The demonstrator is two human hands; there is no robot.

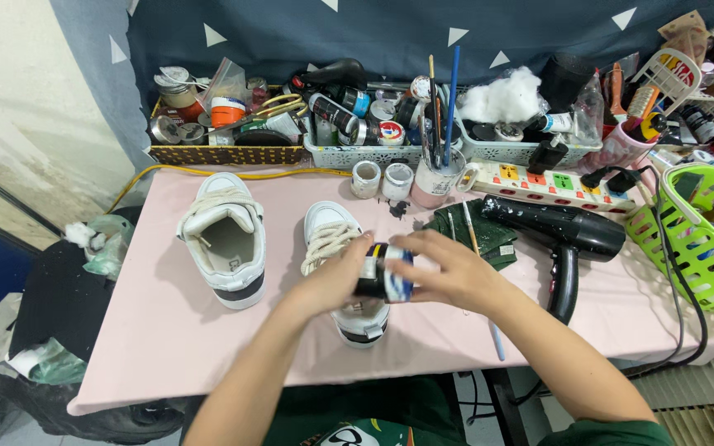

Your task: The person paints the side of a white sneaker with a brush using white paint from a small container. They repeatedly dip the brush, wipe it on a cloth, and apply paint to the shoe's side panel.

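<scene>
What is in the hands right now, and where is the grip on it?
A small dark jar with a blue-and-white label, held between both hands: the left hand grips one end, the right hand the other, above a white sneaker.

Bare forearms, dark green short sleeves.

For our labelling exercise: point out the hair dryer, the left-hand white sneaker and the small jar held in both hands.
hair dryer [557, 227], head view, on its black barrel.
left-hand white sneaker [226, 241], head view, on its inner lining.
small jar [383, 275], head view, on its dark side between the hands.
</scene>
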